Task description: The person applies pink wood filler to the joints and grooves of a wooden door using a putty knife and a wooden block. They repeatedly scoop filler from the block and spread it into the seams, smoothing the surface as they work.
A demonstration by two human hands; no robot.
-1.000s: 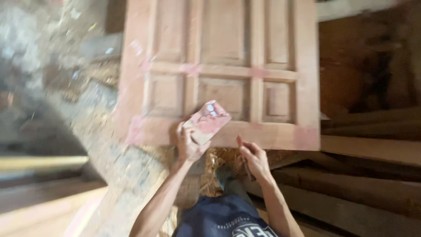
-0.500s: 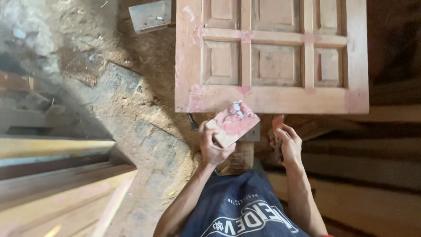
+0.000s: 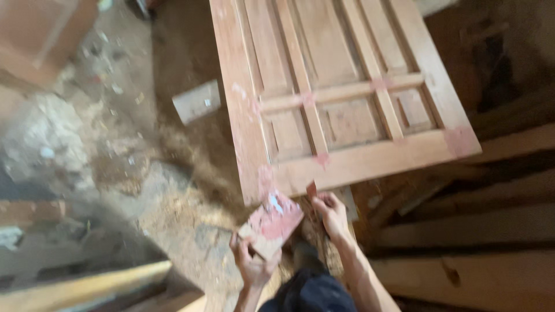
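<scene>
My left hand [image 3: 250, 260] grips a small flat wooden board [image 3: 272, 224] smeared with pinkish-red paste. Beside it, my right hand [image 3: 330, 212] holds a small narrow blade-like tool [image 3: 311, 189] with a reddish tip, just below the near edge of a panelled wooden door [image 3: 341, 98]. The door lies flat and tilted in view, with pink filler patches at its joints and corners. Both hands sit close together near the door's near left corner, above my dark shorts [image 3: 312, 292].
Dirt floor strewn with sawdust and shavings [image 3: 167, 190] spreads to the left. A small pale block [image 3: 197, 101] lies left of the door. Long timber planks [image 3: 480, 231] stack at the right, and more boards [image 3: 87, 283] lie at the lower left.
The view swung and blurred, so the door now looks angled. My left hand with the paste board dropped lower, and my right hand moved closer to the board and the door's corner.
</scene>
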